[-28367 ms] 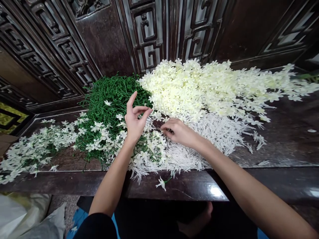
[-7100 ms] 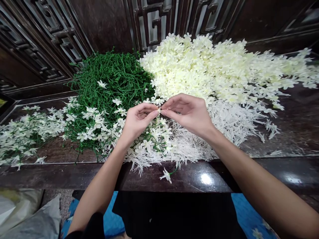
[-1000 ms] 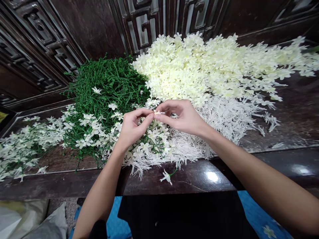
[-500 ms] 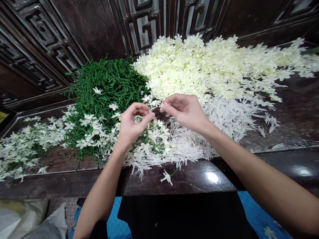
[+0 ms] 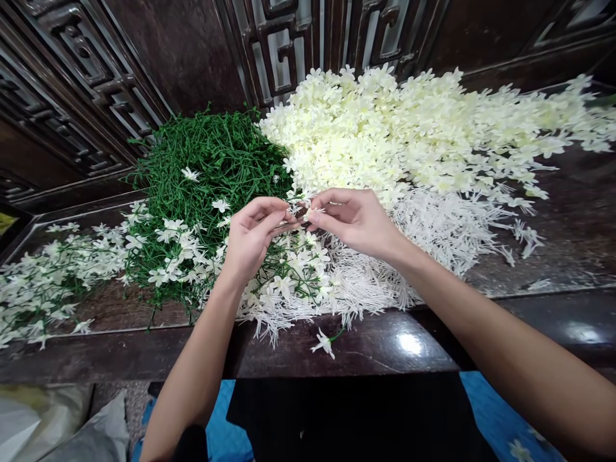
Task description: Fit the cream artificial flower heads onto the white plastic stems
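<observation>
My right hand (image 5: 360,221) pinches a small white artificial flower (image 5: 314,214) between thumb and fingertips. Close beside it, my left hand (image 5: 255,234) has its thumb pressed to its fingers; what sits in that pinch is too small to make out. Beneath both hands lie white flowers on green stems (image 5: 283,285) and a pile of thin white stamen-like pieces (image 5: 433,224). Behind my right hand spreads a large heap of cream-white blossoms (image 5: 366,135). Green plastic stems (image 5: 206,154) form a tangled mound behind my left hand.
Everything lies on a dark polished wooden bench (image 5: 385,353) with a carved lattice back (image 5: 279,58). More stemmed flowers (image 5: 62,276) are at the left end. One stemmed flower (image 5: 324,342) rests on the front edge. Pale sacks (image 5: 43,417) stand on the floor at lower left.
My left thumb has closed against its fingers, which were apart before. The two hands have come slightly nearer each other, with the flower still in my right hand.
</observation>
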The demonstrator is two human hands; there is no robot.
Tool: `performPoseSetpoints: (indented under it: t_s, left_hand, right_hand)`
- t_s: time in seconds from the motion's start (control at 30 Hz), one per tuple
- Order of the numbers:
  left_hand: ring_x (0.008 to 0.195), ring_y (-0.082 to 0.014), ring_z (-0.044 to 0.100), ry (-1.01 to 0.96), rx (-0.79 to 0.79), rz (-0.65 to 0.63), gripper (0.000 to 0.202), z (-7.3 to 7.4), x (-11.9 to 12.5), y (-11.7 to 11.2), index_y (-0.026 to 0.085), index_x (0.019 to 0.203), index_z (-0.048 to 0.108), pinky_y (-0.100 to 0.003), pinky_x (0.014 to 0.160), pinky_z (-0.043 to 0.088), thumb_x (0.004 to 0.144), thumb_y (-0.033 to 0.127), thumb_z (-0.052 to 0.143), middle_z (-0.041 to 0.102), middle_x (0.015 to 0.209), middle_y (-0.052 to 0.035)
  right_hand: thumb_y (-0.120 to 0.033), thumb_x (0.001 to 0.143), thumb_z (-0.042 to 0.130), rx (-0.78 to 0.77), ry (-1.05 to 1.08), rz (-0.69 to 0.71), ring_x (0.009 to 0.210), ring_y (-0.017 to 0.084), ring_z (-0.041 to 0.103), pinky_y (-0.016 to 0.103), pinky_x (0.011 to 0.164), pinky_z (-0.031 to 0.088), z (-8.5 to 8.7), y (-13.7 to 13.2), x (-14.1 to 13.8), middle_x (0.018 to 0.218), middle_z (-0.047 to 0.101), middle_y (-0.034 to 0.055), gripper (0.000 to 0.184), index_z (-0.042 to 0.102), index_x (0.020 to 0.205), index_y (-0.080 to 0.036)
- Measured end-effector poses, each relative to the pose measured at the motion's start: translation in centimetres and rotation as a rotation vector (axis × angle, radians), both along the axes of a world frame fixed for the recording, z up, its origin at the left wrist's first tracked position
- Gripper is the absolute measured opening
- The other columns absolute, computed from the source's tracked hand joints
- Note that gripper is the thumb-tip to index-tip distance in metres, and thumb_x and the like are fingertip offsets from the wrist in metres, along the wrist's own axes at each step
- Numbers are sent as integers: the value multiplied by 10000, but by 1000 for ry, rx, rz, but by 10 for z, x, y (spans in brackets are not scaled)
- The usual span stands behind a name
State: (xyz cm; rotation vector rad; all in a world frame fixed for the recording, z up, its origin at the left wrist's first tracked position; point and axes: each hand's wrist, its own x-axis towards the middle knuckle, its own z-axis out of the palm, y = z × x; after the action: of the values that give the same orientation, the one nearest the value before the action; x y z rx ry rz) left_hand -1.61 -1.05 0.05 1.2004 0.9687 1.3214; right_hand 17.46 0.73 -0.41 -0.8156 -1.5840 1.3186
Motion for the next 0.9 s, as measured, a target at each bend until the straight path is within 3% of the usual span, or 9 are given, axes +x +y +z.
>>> performPoseSetpoints:
  t_s: [0.17,0.27,0.33,0.43,0.5,0.57,0.77,0.9]
  left_hand:
    - [913,-159,685,324,214,56,103,-7,0,-1,206,904,761,-324,823,616,823,204,698,706,950,-55]
    - [1089,-215,619,571,525,267,145,-7,1,-3,236,923,762,-359,844,587,779,218,767,638,1126,-67]
    - [1118,-223,592,665,736,400,158,-5,2,-4,260,911,759,-375,859,569,769,196,789,627,1141,-50]
    - [1008,-190,645,695,909,318,168,-4,4,-5,252,910,745,-369,862,576,778,165,800,690,1028,-24]
    - [969,-171,679,696,890,192,170,-5,5,-5,222,963,731,-354,866,596,809,167,777,714,1032,-34]
    - [973,-164,694,696,819,145,159,-8,6,-6,188,1005,715,-324,837,616,848,180,739,716,1070,-61]
    - [697,-117,672,727,697,263,86,-10,6,-7,188,937,730,-254,649,575,861,152,716,733,809,-17]
    - [661,-120,599,773,693,305,130,-8,5,-6,211,918,750,-253,573,497,860,115,686,657,730,-4]
  right_hand:
    - [-324,787,805,29,27,-51,782,192,720,387,764,626,0,-2,-2,850,729,54,196,714,867,-170]
    - [-343,787,803,32,48,-74,803,200,728,404,801,633,0,-4,-3,884,745,64,213,723,875,-167]
    - [-327,791,798,45,37,-99,805,201,730,410,809,636,0,-6,-4,885,748,64,193,727,870,-165]
    - [-298,820,767,75,4,-117,789,199,728,419,784,641,1,-8,-6,874,748,61,142,735,868,-168]
    - [-285,831,753,94,-4,-117,794,199,725,419,768,642,1,-9,-7,881,749,57,117,738,873,-176]
    - [-277,828,757,110,7,-124,804,197,723,414,769,643,1,-9,-7,887,749,51,105,737,872,-184]
    - [-327,834,763,97,96,-101,846,199,733,425,844,641,2,-10,-7,930,746,54,153,720,879,-187]
    - [-320,845,758,95,99,-135,794,188,738,388,795,651,3,-9,-6,886,732,50,160,695,909,-189]
